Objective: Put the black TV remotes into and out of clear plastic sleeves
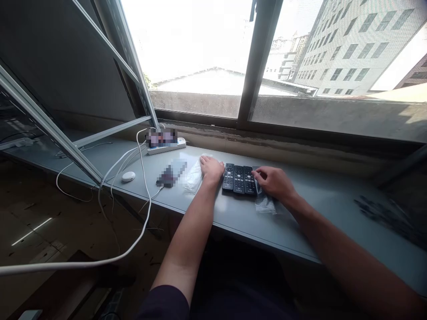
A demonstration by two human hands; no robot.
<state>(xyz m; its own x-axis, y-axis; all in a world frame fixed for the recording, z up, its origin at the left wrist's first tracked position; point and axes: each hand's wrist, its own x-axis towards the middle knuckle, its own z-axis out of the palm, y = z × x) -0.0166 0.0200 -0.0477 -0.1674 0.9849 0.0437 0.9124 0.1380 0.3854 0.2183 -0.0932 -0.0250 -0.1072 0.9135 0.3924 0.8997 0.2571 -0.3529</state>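
We look across a wide window (200, 53) with buildings outside. Below it a long grey table (327, 200) runs from left to right. A slanted metal frame (50, 129) stands at the left, and a white cable (143, 213) loops off the near edge from a power strip (167, 144) by the sill.

At the middle of the table three remotes (239, 179) lie in a row, side against side and buttons up, between our two hands. Their long axes run parallel, from the near edge away toward the window and leaning slightly left. We cannot read which end is the head.

Our left hand (211, 170) rests knuckles up, just beside the leftmost remote, on a clear plastic bag (193, 180). Our right hand (274, 182) has bent fingers at the edge of the rightmost remote, over a second bag (265, 203). We cannot tell whether either hand pinches anything or only rests.

By our reading, all three remotes are out and lined up. Neither bag holds anything we can make out, so any bagging is not yet done.

Left of the bags lie a blurred phone (168, 177) and a small white puck (128, 176).
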